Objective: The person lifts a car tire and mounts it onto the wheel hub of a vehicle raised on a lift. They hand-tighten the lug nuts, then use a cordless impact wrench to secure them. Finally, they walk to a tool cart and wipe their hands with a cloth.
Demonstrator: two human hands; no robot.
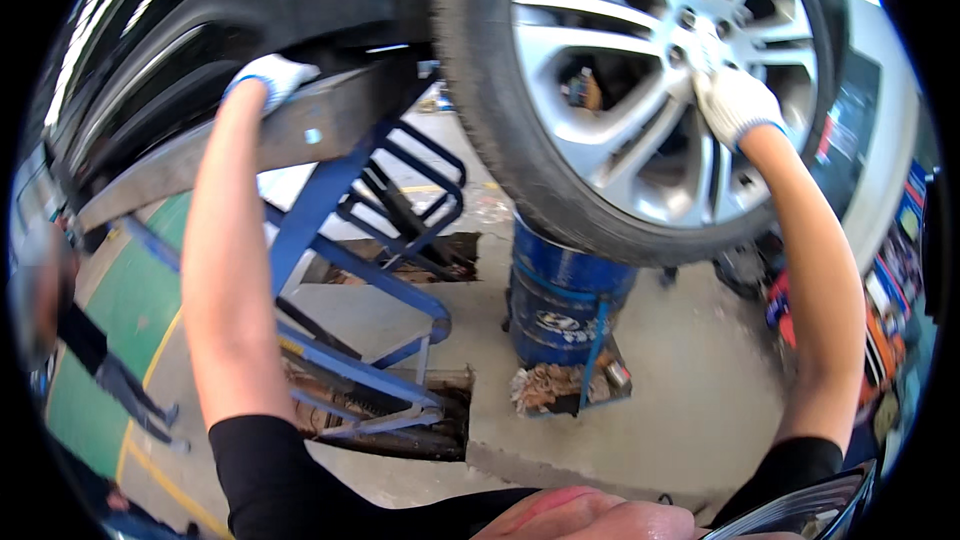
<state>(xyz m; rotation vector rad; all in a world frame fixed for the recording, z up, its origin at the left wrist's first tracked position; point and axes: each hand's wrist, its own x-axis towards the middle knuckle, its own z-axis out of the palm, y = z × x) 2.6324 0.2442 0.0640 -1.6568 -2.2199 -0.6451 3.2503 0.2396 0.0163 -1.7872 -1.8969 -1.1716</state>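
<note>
White knit gloves cover both hands that I watch from my remote seat. My right hand point(738, 105) reaches up to the wheel point(600, 45), which stands large and upright at the far right of centre, its silver spokes turned toward me and its black tyre point(485, 90) around them. The glove lies over the hub just below the bolt holes, fingers pointing up and seemingly close together; I cannot tell whether they pinch anything there.

My left hand point(272, 76) is at the far left, at the upper edge of a grey beam point(320, 118), beneath a black car body point(210, 5). Its fingers point right and are partly blurred, so I cannot tell whether they are spread, pressed together or gripping the beam.

Below that beam I see a blue lift frame point(315, 205) slanting down toward an opening in the floor point(455, 420), near and left of centre. Under the wheel, in the middle, stands a blue drum point(565, 290); the tyre overlaps its top, and I cannot judge whether they touch. Crumpled brown material point(548, 388) lies at its foot, near side. At the left edge another person point(88, 340) in dark clothing stands by the green floor point(125, 315). Colourful packages point(888, 290) crowd the right edge.
</note>
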